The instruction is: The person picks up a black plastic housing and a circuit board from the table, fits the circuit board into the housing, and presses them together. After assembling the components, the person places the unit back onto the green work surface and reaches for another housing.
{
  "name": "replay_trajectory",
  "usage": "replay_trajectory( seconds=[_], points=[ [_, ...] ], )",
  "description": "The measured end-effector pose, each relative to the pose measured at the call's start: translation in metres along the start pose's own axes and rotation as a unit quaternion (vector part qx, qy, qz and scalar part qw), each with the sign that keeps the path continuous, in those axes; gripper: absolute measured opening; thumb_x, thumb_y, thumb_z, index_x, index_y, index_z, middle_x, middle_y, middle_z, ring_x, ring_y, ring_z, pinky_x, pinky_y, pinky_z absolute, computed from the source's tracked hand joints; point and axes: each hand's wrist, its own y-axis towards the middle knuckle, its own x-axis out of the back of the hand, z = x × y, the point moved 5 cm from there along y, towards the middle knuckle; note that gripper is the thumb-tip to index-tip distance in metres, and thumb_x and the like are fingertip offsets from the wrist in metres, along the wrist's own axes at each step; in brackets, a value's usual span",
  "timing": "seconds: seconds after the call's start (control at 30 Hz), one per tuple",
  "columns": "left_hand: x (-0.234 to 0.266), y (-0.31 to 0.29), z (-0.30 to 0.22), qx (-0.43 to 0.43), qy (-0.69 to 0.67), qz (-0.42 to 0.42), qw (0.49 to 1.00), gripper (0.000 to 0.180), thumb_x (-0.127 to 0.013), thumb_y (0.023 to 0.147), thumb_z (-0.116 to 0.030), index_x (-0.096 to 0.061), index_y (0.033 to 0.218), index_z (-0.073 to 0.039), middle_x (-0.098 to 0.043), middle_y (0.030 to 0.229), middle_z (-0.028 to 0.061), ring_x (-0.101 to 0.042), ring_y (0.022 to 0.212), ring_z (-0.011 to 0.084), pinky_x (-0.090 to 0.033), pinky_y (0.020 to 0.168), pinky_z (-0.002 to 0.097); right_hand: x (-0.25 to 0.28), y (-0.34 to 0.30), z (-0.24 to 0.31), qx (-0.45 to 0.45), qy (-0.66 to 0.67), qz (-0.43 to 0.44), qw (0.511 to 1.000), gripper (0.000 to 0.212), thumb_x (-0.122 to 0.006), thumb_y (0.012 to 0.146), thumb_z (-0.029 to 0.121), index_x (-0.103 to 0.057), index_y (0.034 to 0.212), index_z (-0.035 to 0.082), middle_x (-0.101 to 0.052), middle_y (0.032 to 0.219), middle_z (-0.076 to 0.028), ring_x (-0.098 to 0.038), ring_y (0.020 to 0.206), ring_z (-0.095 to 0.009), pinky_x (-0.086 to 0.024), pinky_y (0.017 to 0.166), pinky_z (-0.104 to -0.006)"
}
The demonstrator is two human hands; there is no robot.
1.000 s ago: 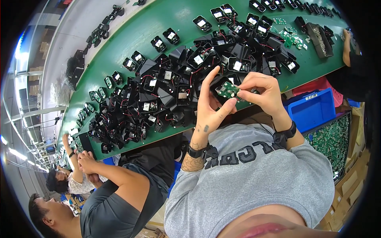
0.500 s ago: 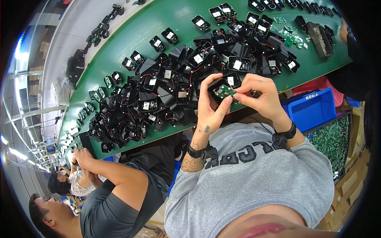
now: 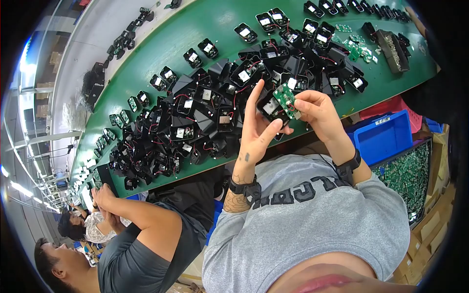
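My left hand (image 3: 258, 128) is wrapped round a black plastic housing (image 3: 267, 108), its open side facing up and a pale square part showing inside. Between the thumb and fingers of my right hand (image 3: 317, 113) is a green circuit board (image 3: 286, 100), held tilted just over the right side of that housing. Whether the board touches the housing I cannot tell. Just beyond both hands lies a big heap of similar black housings (image 3: 207, 94) with red wires and pale square parts.
Loose green boards (image 3: 359, 51) and a dark tray of small parts (image 3: 393, 51) lie far right on the green table (image 3: 161, 49). Beside me at right stand a blue bin (image 3: 383, 139) and a box of circuit boards (image 3: 408, 171). A co-worker (image 3: 141, 234) sits at my left.
The circuit board has been lifted and turned more upright by my right hand, uncovering the inside of the housing. My left thumb and fingers have spread a little around the housing.
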Motion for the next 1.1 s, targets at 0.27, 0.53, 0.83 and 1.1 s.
replay_trajectory(
  seconds=[0.27, 0.53, 0.83, 1.1],
  points=[
    [0.015, 0.001, 0.014, 0.024, 0.113, -0.094, 0.989, 0.056, -0.048, 0.086, 0.003, -0.031, 0.137, -0.013, -0.054, 0.112, 0.0104, -0.059, 0.089, 0.0127, -0.055, 0.064, 0.0240, -0.010, -0.002, 0.006, 0.036, -0.014, 0.012, 0.999, 0.015, -0.069, 0.083, 0.011, -0.065, 0.094, 0.001, -0.065, 0.081, -0.002, -0.057, 0.068, -0.005, -0.042, 0.059, -0.0184],
    [0.014, 0.003, 0.017, 0.022, 0.166, -0.080, 0.983, 0.049, -0.050, 0.089, 0.001, -0.037, 0.134, -0.012, -0.058, 0.104, 0.0068, -0.060, 0.083, 0.0095, -0.053, 0.060, 0.0217, -0.012, -0.003, 0.011, 0.041, -0.064, 0.014, 0.997, 0.014, -0.071, 0.080, 0.006, -0.065, 0.092, 0.001, -0.067, 0.082, -0.004, -0.059, 0.069, -0.006, -0.045, 0.060, -0.0203],
    [0.006, 0.002, 0.017, 0.005, 0.062, -0.058, 0.996, 0.059, -0.053, 0.088, -0.003, -0.028, 0.141, -0.008, -0.056, 0.113, 0.0143, -0.063, 0.089, 0.0199, -0.057, 0.071, 0.0303, -0.021, -0.006, 0.028, 0.047, -0.202, -0.026, 0.978, 0.019, -0.071, 0.078, 0.000, -0.061, 0.094, 0.000, -0.068, 0.082, -0.005, -0.064, 0.069, -0.008, -0.046, 0.056, -0.0173],
    [0.000, 0.000, 0.023, 0.035, 0.031, -0.023, 0.999, 0.054, -0.049, 0.092, -0.001, -0.027, 0.141, -0.010, -0.053, 0.111, 0.0084, -0.052, 0.073, 0.0090, -0.048, 0.065, 0.0240, -0.017, 0.002, 0.041, 0.176, -0.346, -0.013, 0.922, 0.031, -0.068, 0.081, 0.002, -0.059, 0.111, -0.001, -0.065, 0.097, -0.005, -0.062, 0.083, -0.009, -0.049, 0.071, -0.0218]
  ],
)
